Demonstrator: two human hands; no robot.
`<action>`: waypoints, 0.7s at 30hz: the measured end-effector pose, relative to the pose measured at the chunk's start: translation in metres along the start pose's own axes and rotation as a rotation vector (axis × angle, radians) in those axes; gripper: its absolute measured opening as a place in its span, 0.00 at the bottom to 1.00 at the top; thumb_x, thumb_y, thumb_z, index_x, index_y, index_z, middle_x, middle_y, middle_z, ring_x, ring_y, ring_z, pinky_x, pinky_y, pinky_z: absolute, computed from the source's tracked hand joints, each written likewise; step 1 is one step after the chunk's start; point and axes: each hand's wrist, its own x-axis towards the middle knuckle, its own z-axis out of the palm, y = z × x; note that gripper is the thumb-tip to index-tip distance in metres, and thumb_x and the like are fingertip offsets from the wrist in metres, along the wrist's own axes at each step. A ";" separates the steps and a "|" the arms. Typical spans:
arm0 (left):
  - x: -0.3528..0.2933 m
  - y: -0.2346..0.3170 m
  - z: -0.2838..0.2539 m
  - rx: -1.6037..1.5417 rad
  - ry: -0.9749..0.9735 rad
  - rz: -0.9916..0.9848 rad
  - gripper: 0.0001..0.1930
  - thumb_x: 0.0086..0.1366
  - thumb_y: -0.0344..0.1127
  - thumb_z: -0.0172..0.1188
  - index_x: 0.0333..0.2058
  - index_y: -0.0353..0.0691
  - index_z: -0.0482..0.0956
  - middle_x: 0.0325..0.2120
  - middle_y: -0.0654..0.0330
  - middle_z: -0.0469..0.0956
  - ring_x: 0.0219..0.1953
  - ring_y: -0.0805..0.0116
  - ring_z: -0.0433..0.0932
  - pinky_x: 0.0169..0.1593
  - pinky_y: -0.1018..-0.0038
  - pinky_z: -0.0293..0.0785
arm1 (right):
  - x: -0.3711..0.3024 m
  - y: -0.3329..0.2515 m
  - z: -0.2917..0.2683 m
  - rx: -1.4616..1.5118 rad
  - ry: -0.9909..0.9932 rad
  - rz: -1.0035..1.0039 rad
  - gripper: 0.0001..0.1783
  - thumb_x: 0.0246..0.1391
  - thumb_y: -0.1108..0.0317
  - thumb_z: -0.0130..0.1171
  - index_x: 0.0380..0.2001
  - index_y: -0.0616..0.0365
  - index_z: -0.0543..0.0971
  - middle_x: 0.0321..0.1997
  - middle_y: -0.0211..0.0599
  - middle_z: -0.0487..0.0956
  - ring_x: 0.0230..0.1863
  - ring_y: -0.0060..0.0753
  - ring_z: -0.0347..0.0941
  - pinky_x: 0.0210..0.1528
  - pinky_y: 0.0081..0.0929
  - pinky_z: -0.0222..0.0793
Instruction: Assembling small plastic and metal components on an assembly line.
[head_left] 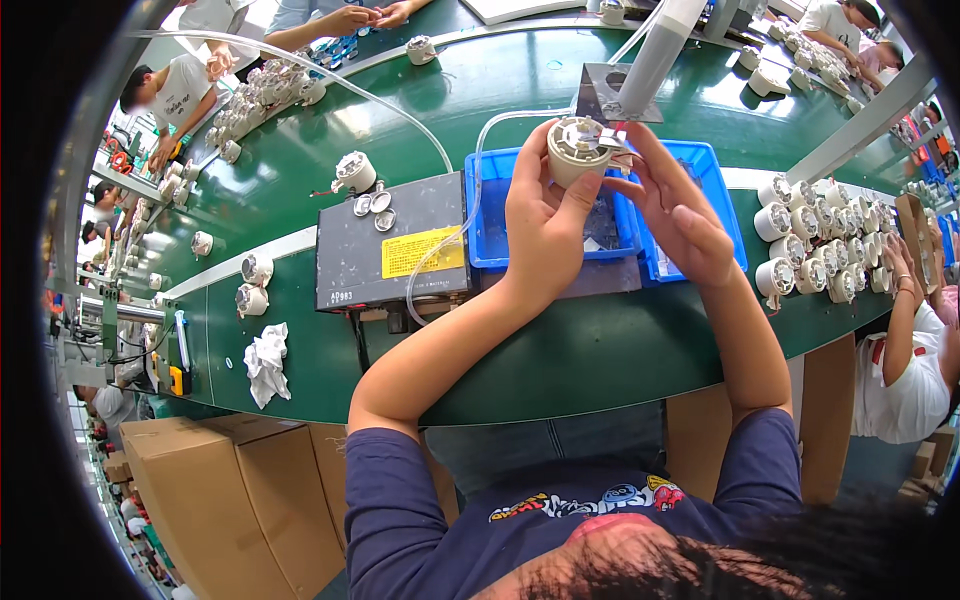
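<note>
My left hand (545,215) is wrapped round a white, round motor-like housing (577,160), thumb on its near side and fingers behind it. Its open top shows a ring of pale segments. A small white connector (611,139) and thin red and white wires stick out at its right side. Beside those wires is my right hand (685,210), its fingers stretched and apart, the thumb free. One of its fingertips is close to the housing's lower right side; whether it touches cannot be made out. Both hands are above two blue trays (486,205).
A grey box (345,245) with a yellow label bears small metal caps (380,203). Above the hands is a metal bracket (640,98) on a grey tube. Similar housings (800,235) stand grouped at right. White crumpled cloth (267,365) lies at left. Co-workers sit around the green table.
</note>
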 end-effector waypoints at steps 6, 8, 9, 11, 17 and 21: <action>-0.007 -0.006 0.002 -0.010 -0.005 -0.003 0.32 0.73 0.20 0.64 0.73 0.30 0.63 0.61 0.51 0.75 0.63 0.64 0.78 0.67 0.69 0.75 | -0.003 -0.014 -0.040 -0.440 0.297 0.070 0.37 0.72 0.54 0.57 0.76 0.64 0.68 0.71 0.46 0.76 0.68 0.43 0.75 0.71 0.43 0.68; -0.013 -0.013 0.007 0.004 -0.023 0.014 0.33 0.72 0.21 0.66 0.72 0.30 0.64 0.63 0.50 0.73 0.65 0.61 0.76 0.67 0.67 0.76 | -0.008 -0.020 -0.054 -1.008 0.299 0.229 0.29 0.65 0.59 0.68 0.64 0.62 0.80 0.58 0.47 0.83 0.59 0.47 0.79 0.65 0.41 0.73; -0.017 -0.015 0.005 0.016 -0.014 0.021 0.33 0.72 0.21 0.66 0.72 0.30 0.64 0.63 0.50 0.73 0.65 0.61 0.76 0.67 0.67 0.76 | -0.009 -0.024 -0.056 -1.340 0.242 0.331 0.26 0.62 0.59 0.71 0.59 0.62 0.83 0.53 0.48 0.84 0.57 0.49 0.80 0.64 0.41 0.74; -0.024 -0.018 0.009 0.108 -0.072 0.010 0.33 0.71 0.22 0.68 0.72 0.30 0.65 0.63 0.49 0.73 0.64 0.60 0.77 0.66 0.66 0.77 | -0.017 -0.024 -0.057 -1.476 0.086 0.406 0.24 0.59 0.58 0.73 0.53 0.62 0.84 0.50 0.50 0.83 0.56 0.52 0.80 0.62 0.44 0.75; -0.032 -0.012 0.009 0.158 -0.216 -0.013 0.35 0.71 0.19 0.68 0.73 0.29 0.63 0.62 0.52 0.76 0.65 0.63 0.77 0.69 0.66 0.75 | -0.021 -0.001 -0.085 -1.298 -0.227 0.517 0.14 0.52 0.64 0.75 0.35 0.64 0.86 0.36 0.54 0.86 0.44 0.60 0.83 0.51 0.53 0.77; -0.034 -0.012 0.006 0.226 -0.335 -0.035 0.37 0.69 0.18 0.70 0.73 0.28 0.64 0.64 0.52 0.75 0.65 0.62 0.77 0.69 0.64 0.76 | -0.012 -0.003 -0.082 -1.255 -0.185 0.585 0.10 0.48 0.75 0.68 0.36 0.65 0.86 0.36 0.55 0.86 0.42 0.60 0.84 0.48 0.48 0.79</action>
